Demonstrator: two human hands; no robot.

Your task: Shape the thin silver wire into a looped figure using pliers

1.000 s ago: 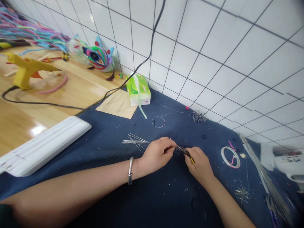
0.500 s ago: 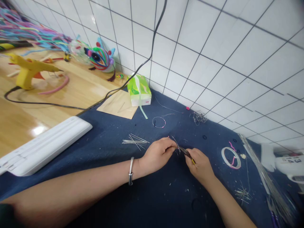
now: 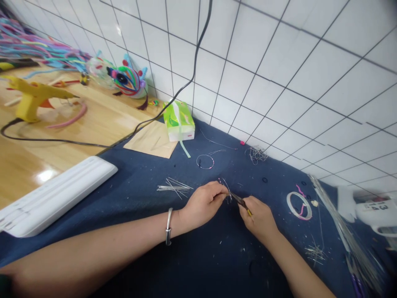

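Note:
Over the dark blue cloth, my left hand pinches a piece of thin silvery wire between thumb and fingertips. My right hand is wrapped round a pair of pliers with a yellow handle, their jaws meeting the wire just beside my left fingertips. Whether the jaws are closed on the wire is too small to tell. Left of my left hand lies a small pile of straight wires. Beyond it rests a wire ring with pink bits on it.
A white power strip and a yellow glue gun are on the left, with a black cable. A green tissue pack stands near the tiled wall. To the right lie a tape roll, wire clippings and long wires.
The whole view has shifted slightly, so the surroundings sit a little further left and lower. Both hands keep their hold on wire and pliers, nearly in the same pose.

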